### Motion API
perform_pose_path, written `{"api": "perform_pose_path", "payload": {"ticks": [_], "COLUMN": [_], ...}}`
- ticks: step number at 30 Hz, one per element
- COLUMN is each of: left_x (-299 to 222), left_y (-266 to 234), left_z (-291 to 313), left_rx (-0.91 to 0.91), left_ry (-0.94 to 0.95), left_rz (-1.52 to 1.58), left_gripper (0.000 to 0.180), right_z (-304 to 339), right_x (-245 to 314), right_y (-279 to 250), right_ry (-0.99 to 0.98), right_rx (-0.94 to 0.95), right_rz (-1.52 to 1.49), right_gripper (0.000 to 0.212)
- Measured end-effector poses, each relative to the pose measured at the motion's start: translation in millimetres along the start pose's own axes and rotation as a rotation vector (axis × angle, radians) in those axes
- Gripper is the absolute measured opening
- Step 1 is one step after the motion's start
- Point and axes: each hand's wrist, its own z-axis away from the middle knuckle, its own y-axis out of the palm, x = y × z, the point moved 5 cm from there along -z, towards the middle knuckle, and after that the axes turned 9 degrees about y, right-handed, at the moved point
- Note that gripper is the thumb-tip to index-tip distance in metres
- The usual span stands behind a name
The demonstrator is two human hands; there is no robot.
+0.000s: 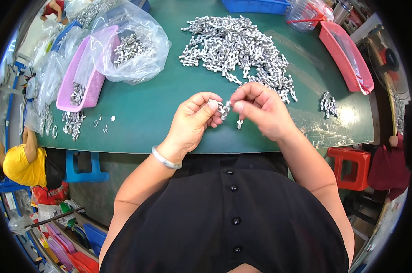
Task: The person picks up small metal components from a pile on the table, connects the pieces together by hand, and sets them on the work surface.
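- Over the near edge of the green-topped work table [169, 91], both hands meet just above the surface.
- Left hand [193, 120]: fingers curled shut, thumb and forefinger pinching a small silver metal fitting [223, 109]. A silver bangle [166, 158] sits on that wrist.
- Right hand [260, 109]: likewise closed, its fingertips pinched on the same fitting from the 3 o'clock side.
- The fitting is held clear of the table, between the two hands; its exact form is too small to tell.
- A second small silver piece [239, 123] lies or hangs just below the right fingers, at 5 o'clock from the held fitting; contact cannot be told.
- At 12 o'clock from the hands lies a large loose heap of like silver metal parts [235, 48].
- At 10 o'clock: a clear plastic bag holding more parts [131, 48], resting on a pink plastic tray [71, 86].
- At 3 o'clock: a small cluster of silver parts [328, 104]; beyond it a red plastic tray [347, 57].
- Judgement: the step in hand appears to be joining or turning two pieces together. The next move calls for a steady left-hand pinch while the right fingers work.
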Motion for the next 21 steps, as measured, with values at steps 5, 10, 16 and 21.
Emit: {"api": "perform_pose_path", "payload": {"ticks": [5, 10, 16, 21], "left_x": [3, 7, 2, -2], "left_y": [0, -3, -12, -13], "left_z": [0, 0, -2, 6], "left_rx": [-0.016, -0.08, -0.056, 0.006], "left_ry": [0.016, -0.06, -0.132, -0.144], "left_rz": [-0.027, 0.108, 0.555, 0.734], "left_gripper": [0.015, 0.014, 0.015, 0.014], "right_z": [-3, -3, -16, -97], "right_x": [2, 4, 11, 61], "right_y": [15, 7, -17, -78], "right_ry": [-0.072, 0.001, 0.214, 0.097], "right_rx": [0.006, -0.089, -0.056, -0.132], "right_rz": [0.161, 0.165, 0.188, 0.366], "right_gripper": [0.02, 0.009, 0.013, 0.014]}}
